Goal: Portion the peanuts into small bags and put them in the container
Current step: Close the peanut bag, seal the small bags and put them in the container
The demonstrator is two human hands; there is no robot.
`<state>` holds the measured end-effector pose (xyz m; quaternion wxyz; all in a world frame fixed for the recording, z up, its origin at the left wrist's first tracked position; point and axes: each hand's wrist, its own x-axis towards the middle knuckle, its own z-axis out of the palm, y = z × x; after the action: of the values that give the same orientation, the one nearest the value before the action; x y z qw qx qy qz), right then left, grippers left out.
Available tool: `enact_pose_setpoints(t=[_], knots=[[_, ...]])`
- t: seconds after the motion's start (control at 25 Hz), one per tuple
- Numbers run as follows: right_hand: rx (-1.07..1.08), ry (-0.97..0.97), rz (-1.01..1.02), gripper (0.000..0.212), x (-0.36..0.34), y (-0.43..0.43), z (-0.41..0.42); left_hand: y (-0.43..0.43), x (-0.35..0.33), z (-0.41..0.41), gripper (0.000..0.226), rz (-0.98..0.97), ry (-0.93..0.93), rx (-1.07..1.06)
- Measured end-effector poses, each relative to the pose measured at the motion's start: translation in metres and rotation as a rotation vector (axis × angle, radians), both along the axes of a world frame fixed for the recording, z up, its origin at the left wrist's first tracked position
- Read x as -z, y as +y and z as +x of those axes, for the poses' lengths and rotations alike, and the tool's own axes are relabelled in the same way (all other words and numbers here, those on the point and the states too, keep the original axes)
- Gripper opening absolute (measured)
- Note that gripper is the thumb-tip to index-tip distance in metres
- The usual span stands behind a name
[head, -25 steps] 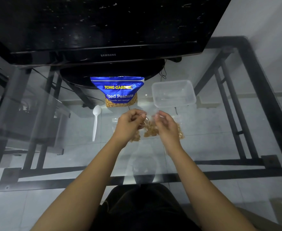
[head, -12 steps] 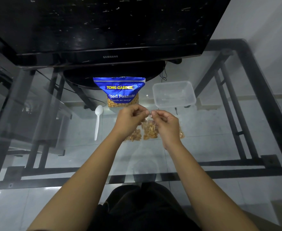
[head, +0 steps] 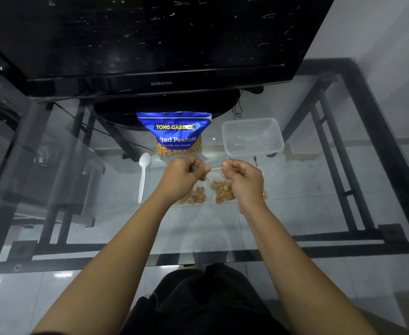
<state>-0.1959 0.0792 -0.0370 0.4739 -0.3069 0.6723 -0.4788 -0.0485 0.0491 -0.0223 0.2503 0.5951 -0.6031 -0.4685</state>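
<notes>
While both forearms reached forward over the glass table, the scene read as follows, nearest first:

Left hand: curled nearly closed; thumb and fingertips pinched the left end of the top edge of a small clear bag
Right hand: likewise curled; fingertips pinched the right end of that same top edge, so the rim stretched between the two hands
Small clear bag: hung below the pinch; peanuts sat in its lower part, partly hidden by the right hand
Second bag of peanuts: lay on the glass just left of the held one, under the left wrist
White plastic spoon: lay left of the hands, bowl pointing away
Blue peanut pouch: stood upright beyond the hands
Clear container: sat to the pouch's right; no bags seen inside
Television: stood farthest back
</notes>
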Motion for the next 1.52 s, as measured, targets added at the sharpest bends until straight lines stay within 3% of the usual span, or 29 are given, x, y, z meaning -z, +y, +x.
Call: enact_pose_setpoints(t=[0.08, 0.2, 0.28, 0.36, 0.48, 0.52, 0.68, 0.88, 0.96, 1.04, 1.16, 1.24, 1.36, 1.52], knots=[[-0.009, -0.087, 0.036, 0.006, -0.002, 0.000, 0.000, 0.003, 0.005, 0.000, 0.018, 0.018, 0.030, -0.071], [0.002, -0.311, 0.114, 0.007, -0.004, 0.000, -0.002, 0.017, 0.018, -0.007, 0.030, 0.203, 0.258, -0.149], [-0.022, -0.382, 0.131, 0.010, 0.000, -0.002, -0.006, 0.028, 0.030, -0.013, 0.022, 0.295, 0.325, -0.134], [-0.116, -0.200, 0.186, 0.030, 0.010, -0.003, -0.016, 0.031, 0.039, -0.015, 0.010, 0.267, 0.240, -0.181], [-0.120, 0.566, 0.231, 0.046, 0.037, 0.003, -0.047, 0.023, 0.054, -0.014, 0.014, 0.167, -0.026, -0.213], [-0.131, 0.709, 0.242, 0.046, 0.044, 0.006, -0.055, 0.020, 0.057, -0.017, 0.016, 0.141, -0.122, -0.189], [-0.209, 0.714, 0.319, 0.046, 0.066, 0.013, -0.059, 0.015, 0.067, -0.030, 0.022, 0.095, -0.400, -0.132], [-0.172, 0.587, 0.133, 0.034, 0.070, 0.025, -0.060, 0.023, 0.064, -0.033, 0.028, -0.013, -0.649, -0.098], [-0.159, 0.443, 0.039, 0.033, 0.065, 0.032, -0.058, 0.024, 0.059, -0.028, 0.031, -0.096, -0.566, -0.167], [-0.199, 0.308, -0.018, 0.036, 0.056, 0.034, -0.050, 0.020, 0.053, -0.028, 0.027, -0.115, -0.325, -0.223], [-0.262, 0.190, -0.071, 0.041, 0.042, 0.031, -0.038, 0.015, 0.041, -0.034, 0.028, 0.107, 0.126, -0.160], [-0.272, 0.080, -0.082, 0.046, 0.035, 0.030, -0.032, 0.014, 0.037, -0.037, 0.024, 0.195, 0.328, -0.133], [-0.129, -0.086, -0.013, 0.043, 0.026, 0.026, -0.025, 0.016, 0.033, -0.036, 0.008, 0.173, 0.401, -0.132], [-0.061, 0.082, -0.045, 0.011, 0.025, 0.016, -0.022, 0.017, 0.028, -0.033, 0.005, 0.150, 0.388, -0.100]])
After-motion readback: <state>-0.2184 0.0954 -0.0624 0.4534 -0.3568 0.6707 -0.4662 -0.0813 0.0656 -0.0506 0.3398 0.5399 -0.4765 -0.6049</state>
